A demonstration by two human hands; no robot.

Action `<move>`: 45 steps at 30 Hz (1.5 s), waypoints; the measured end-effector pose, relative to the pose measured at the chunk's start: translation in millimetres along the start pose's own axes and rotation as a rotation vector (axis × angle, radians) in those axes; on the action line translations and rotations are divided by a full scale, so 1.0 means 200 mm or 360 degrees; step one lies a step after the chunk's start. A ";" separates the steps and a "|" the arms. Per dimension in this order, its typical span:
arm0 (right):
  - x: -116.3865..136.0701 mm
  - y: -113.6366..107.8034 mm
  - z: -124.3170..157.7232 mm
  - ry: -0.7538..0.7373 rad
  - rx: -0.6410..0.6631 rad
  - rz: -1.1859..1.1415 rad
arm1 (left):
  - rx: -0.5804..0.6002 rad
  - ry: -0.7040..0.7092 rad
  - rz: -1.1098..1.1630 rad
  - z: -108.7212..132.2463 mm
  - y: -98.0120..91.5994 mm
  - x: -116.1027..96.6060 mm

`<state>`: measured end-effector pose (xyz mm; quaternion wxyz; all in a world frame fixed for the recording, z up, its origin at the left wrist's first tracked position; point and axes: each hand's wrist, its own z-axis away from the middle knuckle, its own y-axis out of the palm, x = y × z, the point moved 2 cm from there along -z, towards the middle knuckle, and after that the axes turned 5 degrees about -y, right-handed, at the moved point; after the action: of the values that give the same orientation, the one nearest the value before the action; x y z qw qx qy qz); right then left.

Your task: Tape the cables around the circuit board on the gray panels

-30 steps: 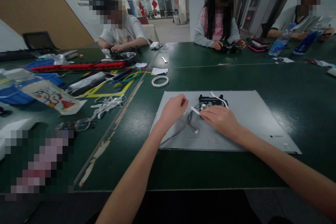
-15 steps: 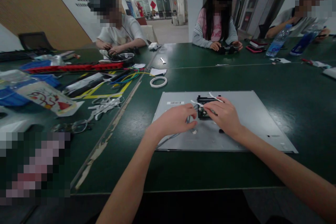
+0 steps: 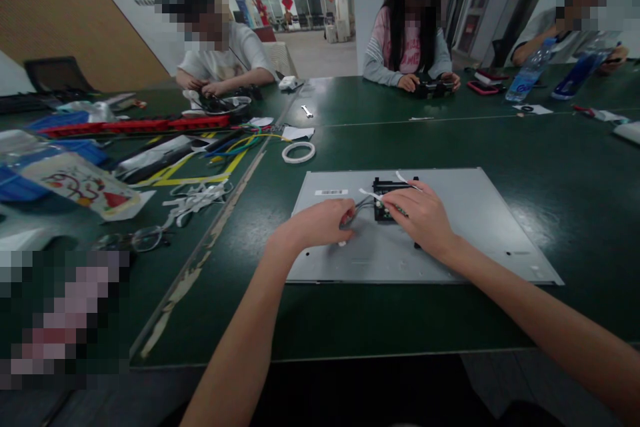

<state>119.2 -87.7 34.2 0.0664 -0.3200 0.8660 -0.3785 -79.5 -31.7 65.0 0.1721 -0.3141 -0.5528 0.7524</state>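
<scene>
A flat grey metal panel [image 3: 465, 213] lies on the green table, with a barcode label [image 3: 331, 193] near its upper left. On it sits a black frame with a small circuit board [image 3: 378, 212]. My left hand [image 3: 325, 221] is closed around a thin grey cable [image 3: 361, 205], which runs to the left side of that frame. Over the board, my right hand [image 3: 420, 213] is closed, its fingers pinching white strips [image 3: 369, 195] whose ends stick out past the fingertips. The right fingers hide part of the board.
Left of the panel lie a white tape roll [image 3: 299, 153], tangled white strips [image 3: 197, 199], glasses [image 3: 145, 239] and a blue basket [image 3: 23, 177]. A small wrench [image 3: 307, 111] lies farther back. Several people sit around the table; bottles [image 3: 531, 72] stand at the right.
My left hand has moved slightly left and drawn the grey cable away from the frame, so the cable now shows stretched. My right hand stays over the board with the white strips.
</scene>
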 end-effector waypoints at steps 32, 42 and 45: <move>0.17 0.08 -0.11 -0.0256 0.0127 0.0028 | 0.0109 -0.0118 0.0275 0.01 -0.02 0.13; 0.23 0.21 -0.04 -0.0431 0.0245 0.0008 | 0.0069 -0.0145 0.0337 0.03 -0.01 0.15; 0.23 0.21 -0.04 -0.0424 0.0262 0.0000 | 0.0062 -0.0139 0.0343 0.03 -0.02 0.16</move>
<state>59.1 -88.0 16.2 0.2067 -0.3611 0.8155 -0.4023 -106.9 -16.0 61.1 0.0719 -0.3351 -0.5081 0.7902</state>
